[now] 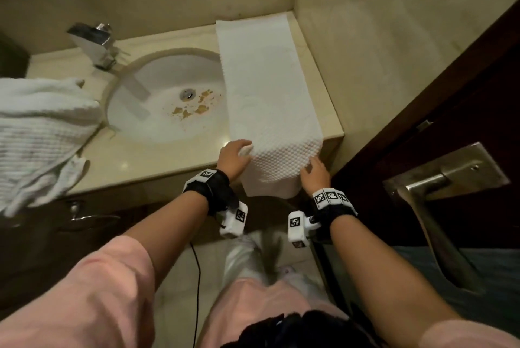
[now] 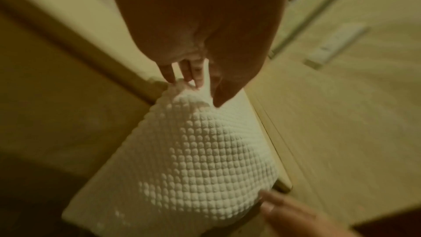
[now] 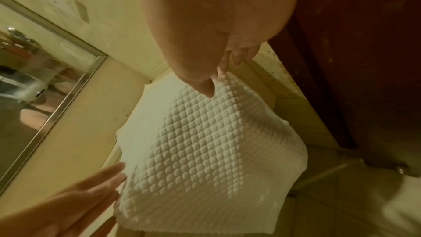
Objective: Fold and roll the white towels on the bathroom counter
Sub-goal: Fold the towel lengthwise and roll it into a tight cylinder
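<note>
A long white towel with a bumpy weave lies in a strip along the right end of the counter, from the back wall to the front edge, where its near end hangs over. My left hand pinches the towel's left edge at the counter's front. In the left wrist view the fabric bunches up between the fingers and thumb of that hand. At the right edge, my right hand pinches the towel between thumb and fingers.
A round sink with brown stains and a chrome faucet sit left of the towel. A crumpled white towel hangs off the counter's left end. A dark door with a metal handle stands close on the right.
</note>
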The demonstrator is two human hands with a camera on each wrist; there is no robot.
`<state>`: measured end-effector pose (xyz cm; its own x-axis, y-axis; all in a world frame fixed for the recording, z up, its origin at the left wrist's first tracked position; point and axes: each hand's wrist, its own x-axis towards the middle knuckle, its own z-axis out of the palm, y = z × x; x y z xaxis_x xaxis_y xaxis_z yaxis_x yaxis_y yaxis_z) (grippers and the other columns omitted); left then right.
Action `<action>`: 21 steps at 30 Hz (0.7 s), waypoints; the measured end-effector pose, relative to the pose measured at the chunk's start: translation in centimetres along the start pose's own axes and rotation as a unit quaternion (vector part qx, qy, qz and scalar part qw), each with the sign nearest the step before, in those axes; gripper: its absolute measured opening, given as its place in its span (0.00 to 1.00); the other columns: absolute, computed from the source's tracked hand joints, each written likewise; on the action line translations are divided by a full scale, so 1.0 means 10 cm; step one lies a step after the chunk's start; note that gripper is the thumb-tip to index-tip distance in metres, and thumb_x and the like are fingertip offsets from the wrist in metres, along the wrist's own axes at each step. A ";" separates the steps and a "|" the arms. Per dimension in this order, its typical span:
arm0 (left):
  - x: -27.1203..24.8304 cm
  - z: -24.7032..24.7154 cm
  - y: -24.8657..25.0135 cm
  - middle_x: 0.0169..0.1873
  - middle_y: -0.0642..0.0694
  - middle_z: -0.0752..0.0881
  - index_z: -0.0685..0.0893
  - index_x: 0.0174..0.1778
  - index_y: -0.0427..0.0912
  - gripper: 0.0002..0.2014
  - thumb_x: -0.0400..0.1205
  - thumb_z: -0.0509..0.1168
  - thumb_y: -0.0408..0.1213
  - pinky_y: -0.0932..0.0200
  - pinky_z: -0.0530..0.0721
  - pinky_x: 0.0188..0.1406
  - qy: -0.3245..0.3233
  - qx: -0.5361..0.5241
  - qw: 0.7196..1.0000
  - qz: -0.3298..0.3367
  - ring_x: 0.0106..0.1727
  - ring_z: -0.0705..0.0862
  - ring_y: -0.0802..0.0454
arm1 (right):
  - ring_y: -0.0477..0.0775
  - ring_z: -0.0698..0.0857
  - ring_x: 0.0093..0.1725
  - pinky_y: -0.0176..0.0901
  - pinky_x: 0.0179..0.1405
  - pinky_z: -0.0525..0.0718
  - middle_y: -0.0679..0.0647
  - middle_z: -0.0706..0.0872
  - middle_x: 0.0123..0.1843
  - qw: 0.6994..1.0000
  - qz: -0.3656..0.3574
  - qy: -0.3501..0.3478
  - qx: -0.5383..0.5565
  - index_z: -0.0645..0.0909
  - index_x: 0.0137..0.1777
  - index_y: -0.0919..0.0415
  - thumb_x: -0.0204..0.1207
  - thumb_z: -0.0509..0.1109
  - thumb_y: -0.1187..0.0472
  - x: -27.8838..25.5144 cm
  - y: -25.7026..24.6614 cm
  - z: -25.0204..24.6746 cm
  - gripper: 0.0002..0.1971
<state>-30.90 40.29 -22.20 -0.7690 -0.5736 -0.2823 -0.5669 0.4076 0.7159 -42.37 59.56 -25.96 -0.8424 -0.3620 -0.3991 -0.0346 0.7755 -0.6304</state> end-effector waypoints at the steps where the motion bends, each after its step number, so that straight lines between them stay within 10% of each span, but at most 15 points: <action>1: -0.05 0.02 -0.03 0.63 0.40 0.83 0.81 0.65 0.39 0.17 0.79 0.66 0.29 0.53 0.74 0.71 0.027 -0.106 0.993 -0.044 0.67 0.80 0.45 | 0.62 0.71 0.76 0.46 0.74 0.67 0.61 0.72 0.78 1.000 0.017 -0.016 0.017 0.65 0.80 0.61 0.81 0.63 0.63 -0.01 0.02 0.00 0.26; 6: -0.11 0.06 -0.16 0.17 0.50 0.82 0.80 0.33 0.36 0.11 0.81 0.61 0.25 0.65 0.76 0.25 0.078 -0.325 0.895 -0.297 0.29 0.78 0.52 | 0.62 0.76 0.72 0.51 0.72 0.73 0.59 0.77 0.74 0.990 0.082 -0.015 0.115 0.67 0.79 0.57 0.79 0.67 0.62 0.06 0.04 0.02 0.28; 8: -0.11 0.10 -0.30 0.08 0.53 0.76 0.75 0.27 0.40 0.16 0.82 0.59 0.27 0.62 0.72 0.25 0.052 -0.277 0.893 -0.350 0.27 0.75 0.52 | 0.62 0.77 0.71 0.52 0.72 0.74 0.58 0.78 0.73 0.984 0.092 -0.009 0.152 0.68 0.78 0.57 0.77 0.69 0.62 0.12 0.03 0.02 0.29; 13: -0.09 0.27 -0.44 0.35 0.38 0.74 0.73 0.29 0.37 0.13 0.81 0.57 0.27 0.59 0.69 0.27 0.020 -0.276 0.881 -0.383 0.24 0.68 0.48 | 0.60 0.75 0.72 0.49 0.72 0.73 0.60 0.75 0.74 0.965 0.126 -0.016 0.232 0.64 0.79 0.63 0.75 0.69 0.68 0.30 0.04 -0.02 0.32; 17: -0.10 0.33 -0.26 0.20 0.44 0.71 0.77 0.37 0.37 0.09 0.82 0.56 0.24 0.61 0.69 0.22 -0.012 -0.348 0.853 -0.390 0.25 0.67 0.51 | 0.61 0.76 0.69 0.44 0.66 0.73 0.64 0.75 0.71 0.956 0.156 0.024 0.247 0.65 0.74 0.69 0.77 0.64 0.76 0.41 0.05 -0.05 0.26; 21: -0.08 0.40 -0.26 0.34 0.47 0.78 0.76 0.39 0.43 0.05 0.80 0.59 0.32 0.53 0.78 0.47 -0.043 -0.372 0.839 -0.395 0.34 0.75 0.52 | 0.60 0.75 0.69 0.46 0.67 0.73 0.63 0.74 0.71 0.950 0.171 0.041 0.256 0.67 0.72 0.66 0.77 0.56 0.80 0.45 0.11 0.00 0.24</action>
<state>-29.99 42.47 -26.43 -0.2762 -0.3894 -0.8787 -0.5933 -0.6502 0.4746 -46.20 58.81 -28.44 -0.7974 -0.0759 -0.5987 0.4974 0.4790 -0.7233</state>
